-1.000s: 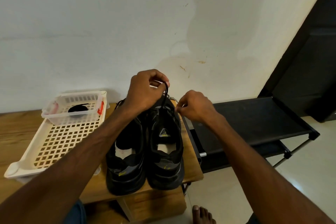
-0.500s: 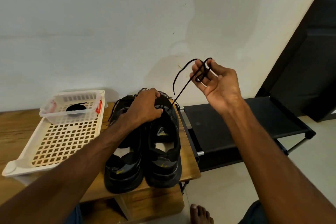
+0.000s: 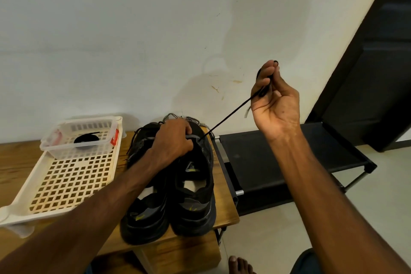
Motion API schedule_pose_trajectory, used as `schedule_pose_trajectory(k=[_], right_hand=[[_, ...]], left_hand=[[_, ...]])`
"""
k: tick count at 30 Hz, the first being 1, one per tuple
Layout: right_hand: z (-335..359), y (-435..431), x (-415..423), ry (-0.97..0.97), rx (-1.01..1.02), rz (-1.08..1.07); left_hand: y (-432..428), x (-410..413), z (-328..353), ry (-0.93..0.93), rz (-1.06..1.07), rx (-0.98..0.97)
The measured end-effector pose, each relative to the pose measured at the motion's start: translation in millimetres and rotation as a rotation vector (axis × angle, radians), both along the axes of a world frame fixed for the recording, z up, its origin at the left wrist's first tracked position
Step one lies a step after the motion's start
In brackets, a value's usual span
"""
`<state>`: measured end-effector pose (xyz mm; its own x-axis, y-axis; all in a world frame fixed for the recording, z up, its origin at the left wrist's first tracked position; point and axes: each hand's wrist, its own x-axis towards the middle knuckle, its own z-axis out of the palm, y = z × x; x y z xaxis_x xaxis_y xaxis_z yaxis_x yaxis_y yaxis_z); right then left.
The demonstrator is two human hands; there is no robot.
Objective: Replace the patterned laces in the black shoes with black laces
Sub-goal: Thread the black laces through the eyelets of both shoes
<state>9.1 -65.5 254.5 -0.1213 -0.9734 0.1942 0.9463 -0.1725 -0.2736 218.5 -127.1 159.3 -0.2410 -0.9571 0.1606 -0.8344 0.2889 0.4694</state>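
Two black shoes stand side by side on the wooden table, heels toward me: the left shoe (image 3: 144,213) and the right shoe (image 3: 195,187). My left hand (image 3: 172,140) grips the front of the right shoe at its eyelets. My right hand (image 3: 274,100) is raised to the right, palm toward me, and pinches a black lace (image 3: 229,117) that runs taut down to the right shoe. A patterned lace (image 3: 189,118) lies behind the shoes by the wall. Another coiled black lace (image 3: 86,139) sits in a small clear box.
A cream perforated tray (image 3: 64,182) lies at the table's left with the clear box (image 3: 77,140) at its far end. A black low rack (image 3: 284,162) stands right of the table (image 3: 226,204). A bare foot (image 3: 240,264) shows on the floor below.
My right hand has moved further right and slightly down, pulling the black lace tighter and straighter out of the shoe. My left hand stays on the right shoe's front.
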Motion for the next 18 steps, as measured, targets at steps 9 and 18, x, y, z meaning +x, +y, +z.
schedule_pose_trajectory(k=[9, 18], right_hand=[[-10.3, 3.0, 2.1, 1.184, 0.143, -0.309], [-35.9, -11.4, 17.0, 2.201, 0.122, -0.342]], left_hand=[[6.8, -3.5, 3.9, -0.05, 0.022, -0.029], [22.2, -11.8, 41.8, 0.351, -0.241, -0.241]])
